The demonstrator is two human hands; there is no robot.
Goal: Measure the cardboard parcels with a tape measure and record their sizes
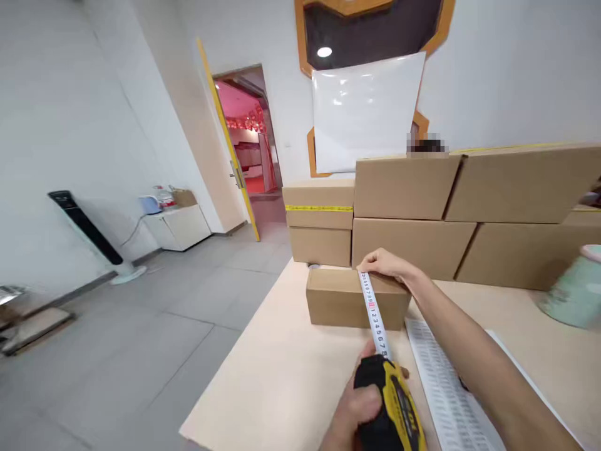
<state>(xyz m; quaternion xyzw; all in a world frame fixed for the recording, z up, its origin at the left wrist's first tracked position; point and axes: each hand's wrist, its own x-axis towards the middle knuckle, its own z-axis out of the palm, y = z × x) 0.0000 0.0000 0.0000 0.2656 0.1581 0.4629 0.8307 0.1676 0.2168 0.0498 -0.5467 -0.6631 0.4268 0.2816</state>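
A black and yellow tape measure is in my left hand, its fingers wrapped round the case near the bottom of the view. The white blade runs forward from it across a small cardboard box on the table. At the far top edge of that box, my right hand pinches the blade's end between thumb and fingers. The hook itself is hidden by the fingers. Under my right forearm lies a printed sheet with rows of small text.
Behind the small box, larger cardboard boxes are stacked two high on the pale table. A green container stands at the right. Part of a person's head shows above the boxes. Grey floor lies left of the table.
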